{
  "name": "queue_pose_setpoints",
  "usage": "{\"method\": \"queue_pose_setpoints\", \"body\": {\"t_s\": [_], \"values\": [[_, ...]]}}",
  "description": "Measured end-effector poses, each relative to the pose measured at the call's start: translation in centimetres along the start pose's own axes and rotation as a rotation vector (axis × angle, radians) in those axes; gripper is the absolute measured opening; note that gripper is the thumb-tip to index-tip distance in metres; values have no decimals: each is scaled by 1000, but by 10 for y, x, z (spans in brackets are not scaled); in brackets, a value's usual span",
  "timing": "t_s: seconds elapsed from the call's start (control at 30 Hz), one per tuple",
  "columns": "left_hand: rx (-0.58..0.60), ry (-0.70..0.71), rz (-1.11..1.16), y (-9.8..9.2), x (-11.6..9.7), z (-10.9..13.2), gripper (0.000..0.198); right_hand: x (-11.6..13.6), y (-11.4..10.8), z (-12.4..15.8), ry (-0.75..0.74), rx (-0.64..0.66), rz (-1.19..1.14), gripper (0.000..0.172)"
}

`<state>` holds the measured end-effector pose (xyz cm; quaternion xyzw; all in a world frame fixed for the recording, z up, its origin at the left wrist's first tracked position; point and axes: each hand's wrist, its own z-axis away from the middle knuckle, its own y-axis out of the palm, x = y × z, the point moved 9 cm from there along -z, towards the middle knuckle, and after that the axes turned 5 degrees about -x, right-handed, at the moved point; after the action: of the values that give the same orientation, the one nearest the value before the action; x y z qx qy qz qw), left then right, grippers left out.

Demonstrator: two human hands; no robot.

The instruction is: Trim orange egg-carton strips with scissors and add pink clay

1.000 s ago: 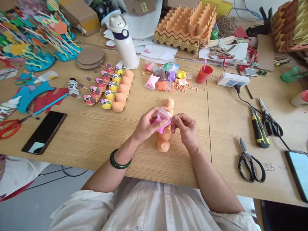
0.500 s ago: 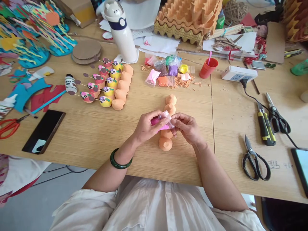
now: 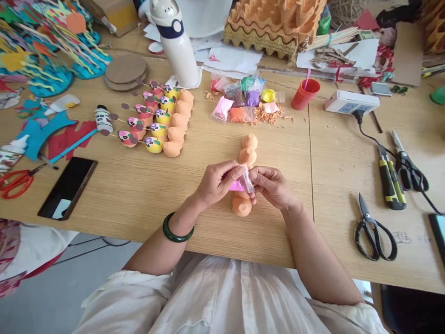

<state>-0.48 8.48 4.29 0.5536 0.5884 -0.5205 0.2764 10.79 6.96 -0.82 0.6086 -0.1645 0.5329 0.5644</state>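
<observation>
Between my hands is a small clear plastic bag (image 3: pixel 248 180) with bright pink clay inside. My left hand (image 3: pixel 216 183) is closed around its pink-filled side. At the bag's clear edge, my right hand (image 3: pixel 274 186) pinches with thumb and forefinger. Beneath the hands lies an orange strip of egg carton cups (image 3: pixel 241 207), its middle partly hidden by the bag and fingers. To the left stand rows of painted carton cups (image 3: pixel 154 144), red and yellow with faces and stick feelers, beside a row of plain orange cups (image 3: pixel 172 148).
Bags of coloured clay (image 3: pixel 222 109) and orange shavings lie ahead, near a red cup (image 3: pixel 305 94). Scissors (image 3: pixel 375 234), a utility knife (image 3: pixel 391 183) and a power strip (image 3: pixel 352 103) are at right. A phone (image 3: pixel 67 188) lies left; a white bottle (image 3: pixel 177 51) stands behind.
The bag's clear edge has turned more upright between my fingers, and less pink shows by my left thumb. Both hands keep hold of it. The view has shifted slightly.
</observation>
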Motion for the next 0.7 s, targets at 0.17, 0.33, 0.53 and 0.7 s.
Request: {"method": "queue_pose_setpoints", "body": {"t_s": [0.17, 0.33, 0.53, 0.7], "values": [[-4, 64, -5, -1, -3, 0, 37, -1, -1, 0, 5, 37, -53, 24], [-5, 207, -154, 0, -7, 2, 35, -2, -2, 1, 4, 35, 38, 24], [-372, 414, -417, -24, -32, 13, 13, 20, 2, 6, -291, -77, 266, 19], [-435, 365, -407, -21, -38, 20, 24, 46, 9, 24, -705, -278, 613, 3]]}}
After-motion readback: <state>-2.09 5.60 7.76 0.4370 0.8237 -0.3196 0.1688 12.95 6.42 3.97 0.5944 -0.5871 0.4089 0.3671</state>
